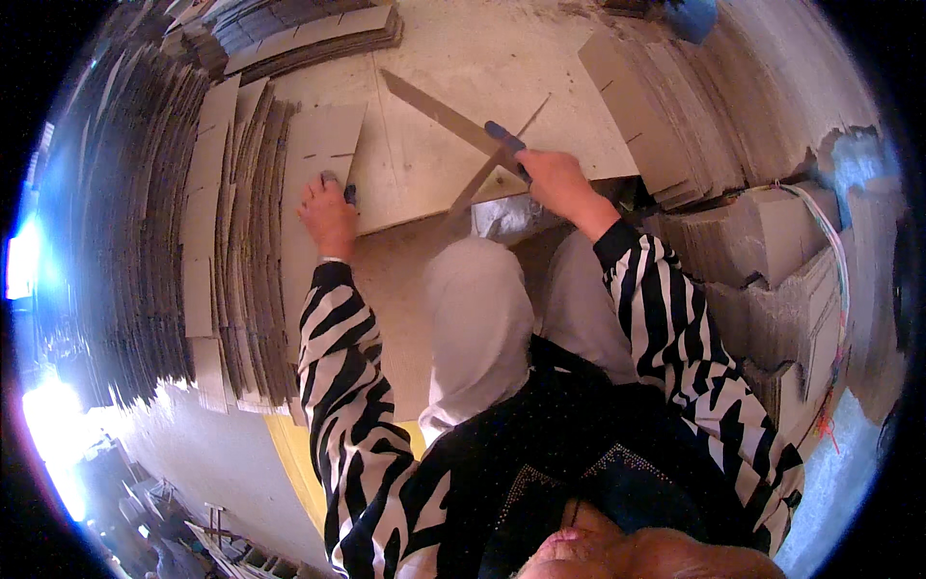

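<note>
My right hand (561,185) is closed on slotted cardboard strips (439,108) that cross each other above the wooden board. Dark blue coverings show on its fingers. One strip runs to the far left, and another slants down toward my knees, blurred at its lower end. My left hand (329,220) lies on a cardboard panel (326,125) with short slits, at the right side of the stacks. Its fingers are apart on the surface, and dark coverings show on the fingertips.
A pale wooden board (424,183) lies before me. Tall cardboard stacks (125,232) stand at the left, and a flat pile (318,43) lies at the far side. More cardboard (666,116) leans at the right, above bundles (762,241) beside a pale cord (837,251).
</note>
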The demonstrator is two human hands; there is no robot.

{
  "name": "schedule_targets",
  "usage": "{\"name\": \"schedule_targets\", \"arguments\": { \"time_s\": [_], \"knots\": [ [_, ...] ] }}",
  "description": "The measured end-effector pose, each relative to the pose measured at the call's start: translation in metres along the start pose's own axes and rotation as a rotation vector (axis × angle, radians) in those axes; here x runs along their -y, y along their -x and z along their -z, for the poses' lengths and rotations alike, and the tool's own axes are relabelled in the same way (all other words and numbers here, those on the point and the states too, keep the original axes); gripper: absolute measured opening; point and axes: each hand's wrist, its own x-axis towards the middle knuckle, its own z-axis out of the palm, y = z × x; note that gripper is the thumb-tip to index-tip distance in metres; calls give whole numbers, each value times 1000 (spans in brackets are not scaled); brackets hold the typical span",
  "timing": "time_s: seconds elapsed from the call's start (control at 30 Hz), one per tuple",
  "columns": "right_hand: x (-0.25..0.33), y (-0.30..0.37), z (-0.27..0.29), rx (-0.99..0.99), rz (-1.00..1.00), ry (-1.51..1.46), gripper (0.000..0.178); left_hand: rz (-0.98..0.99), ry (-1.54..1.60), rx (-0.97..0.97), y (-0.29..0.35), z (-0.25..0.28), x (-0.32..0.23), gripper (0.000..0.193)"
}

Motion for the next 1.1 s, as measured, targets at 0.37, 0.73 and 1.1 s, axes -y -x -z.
{"name": "schedule_targets", "arguments": {
  "time_s": [0.37,0.73,1.1],
  "knots": [
    [24,-2,-8,-38,158,39,21,280,1174,249,-2,-27,-71,27],
    [26,0,-5,20,164,78,23,230,1155,268,-46,-12,-29,24],
    [5,-68,-2,16,-14,45,25,46,1237,330,-17,83,4,45]
  ]
}}
